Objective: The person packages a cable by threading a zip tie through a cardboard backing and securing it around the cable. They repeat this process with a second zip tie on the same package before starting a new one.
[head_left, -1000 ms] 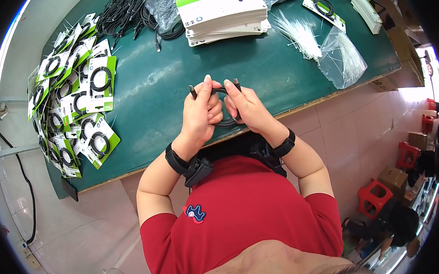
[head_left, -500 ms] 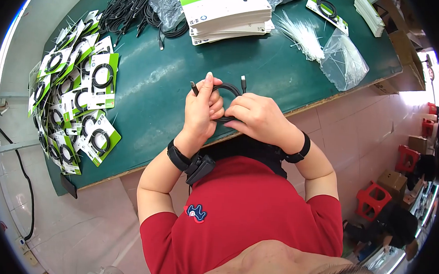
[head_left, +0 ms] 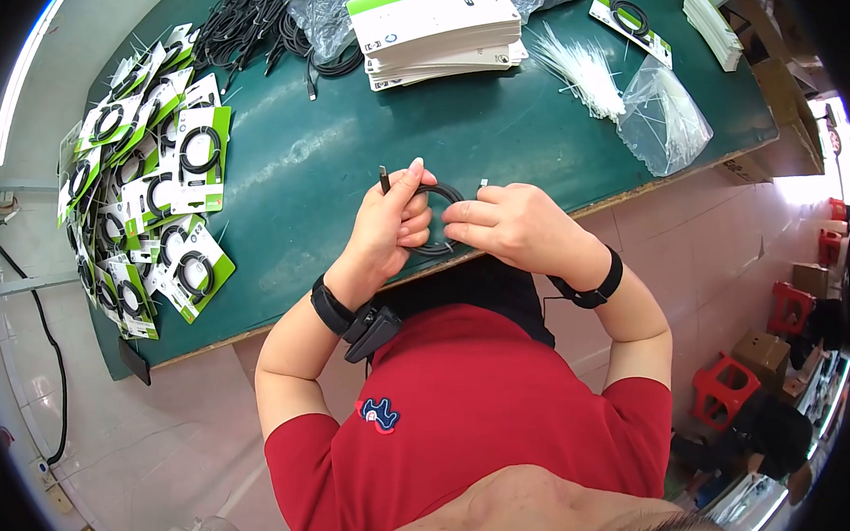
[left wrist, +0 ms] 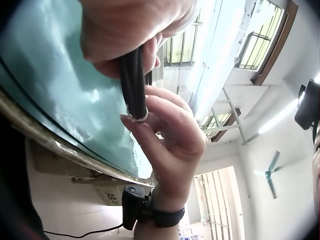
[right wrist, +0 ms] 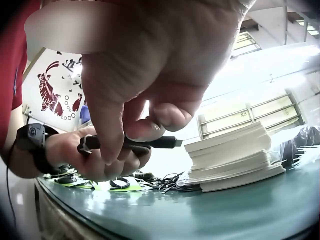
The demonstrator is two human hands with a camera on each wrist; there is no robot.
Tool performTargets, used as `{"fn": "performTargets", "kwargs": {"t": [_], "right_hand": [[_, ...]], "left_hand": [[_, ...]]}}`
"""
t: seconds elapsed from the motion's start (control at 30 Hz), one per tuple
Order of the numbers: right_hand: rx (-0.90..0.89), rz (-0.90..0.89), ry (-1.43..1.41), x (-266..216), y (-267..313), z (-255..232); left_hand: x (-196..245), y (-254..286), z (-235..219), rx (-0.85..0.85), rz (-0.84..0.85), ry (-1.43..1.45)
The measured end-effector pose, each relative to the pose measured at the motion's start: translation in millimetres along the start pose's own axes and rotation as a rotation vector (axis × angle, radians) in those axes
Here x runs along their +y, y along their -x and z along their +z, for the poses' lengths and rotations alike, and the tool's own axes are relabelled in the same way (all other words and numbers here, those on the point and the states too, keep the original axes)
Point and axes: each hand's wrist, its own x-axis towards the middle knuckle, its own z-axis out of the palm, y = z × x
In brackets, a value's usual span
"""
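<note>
A coiled black cable point(head_left: 457, 193) is gripped by the left hand point(head_left: 389, 216), fingers curled. It is pinched by the right hand point(head_left: 518, 229), seemingly at a thin white tie point(left wrist: 142, 120).

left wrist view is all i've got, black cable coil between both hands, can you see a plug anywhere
Observer: Yes, in the head view a black plug pokes up beside the thumb of the left hand.

Operator: ok and what's lying over on the right side of the table

Observer: A bunch of loose white zip ties, next to a clear plastic bag.

Operator: and the left end

Observer: A heap of carded cables, partly overlapping.
</note>
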Motion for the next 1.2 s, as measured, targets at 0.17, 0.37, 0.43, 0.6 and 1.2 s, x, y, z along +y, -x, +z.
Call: {"fn": "performTargets", "kwargs": {"t": [0.17, 0.37, 0.43, 0.6, 1.2], "right_hand": [[-0.117, -0.090, 0.029, -6.8, 3.9, -4.2], [-0.156, -0.158, -0.048, -13.7, 11.7, -5.8], [-0.156, -0.165, -0.074, -11.5, 13.8, -10.9], [0.179, 0.047, -0.267, 0.0, 22.4, -28.3], [0.460, 0.417, -0.295, 19.2, 66.4, -34.8]], "left_hand": [[-1.2, 1.2, -1.7, -0.124, -0.166, -0.085], [7.8, -1.8, 2.0, -0.317, -0.313, -0.146], [11.4, -6.2, 2.9, -0.415, -0.367, -0.115], [45.1, -14.3, 44.4, -0.127, 0.098, -0.408], [112.0, -96.0, 46.1, 0.271, 1.630, -2.022]]}}
